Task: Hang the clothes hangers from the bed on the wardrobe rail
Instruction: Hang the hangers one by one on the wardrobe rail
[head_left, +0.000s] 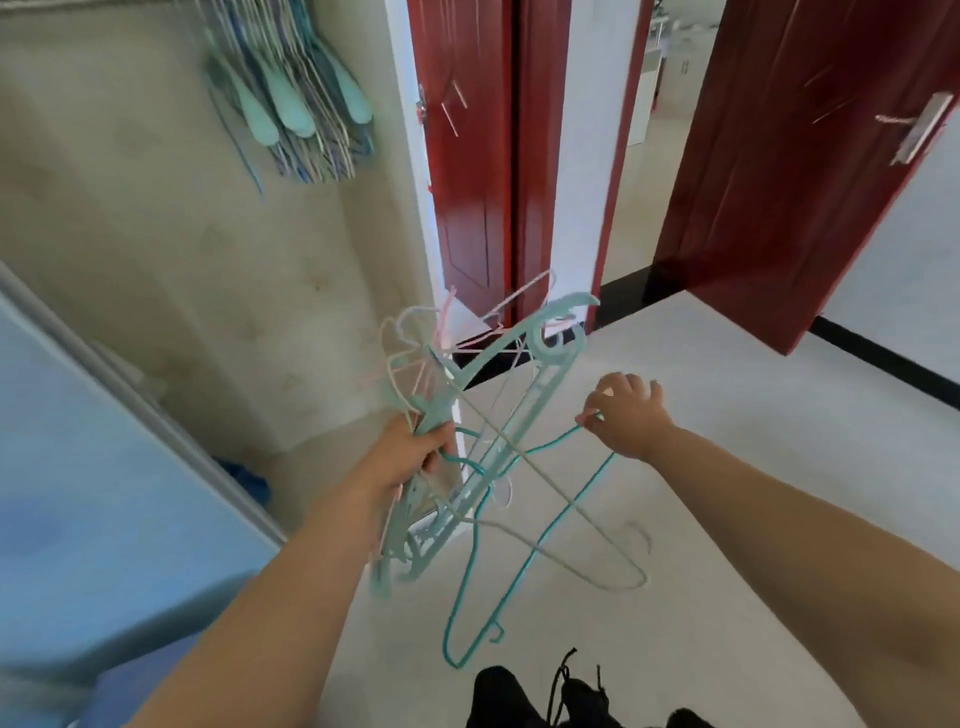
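Observation:
My left hand (410, 457) grips a tangled bundle of hangers (467, 395): mint plastic ones, thin pink and white wire ones. My right hand (623, 415) pinches the top of a teal wire hanger (519, 566) that dangles down toward the floor and is still caught in the bundle. A pale wire hanger (587, 540) hangs across it. Up at the top left, several mint and blue hangers (296, 98) hang from the wardrobe rail (104, 4), blurred by motion.
The open wardrobe's beige back wall (182, 260) fills the left. A blue sliding wardrobe door (104, 493) is at the lower left. Dark red doors (472, 156) (779, 182) stand open ahead. My black shoes (545, 696) are on the pale floor.

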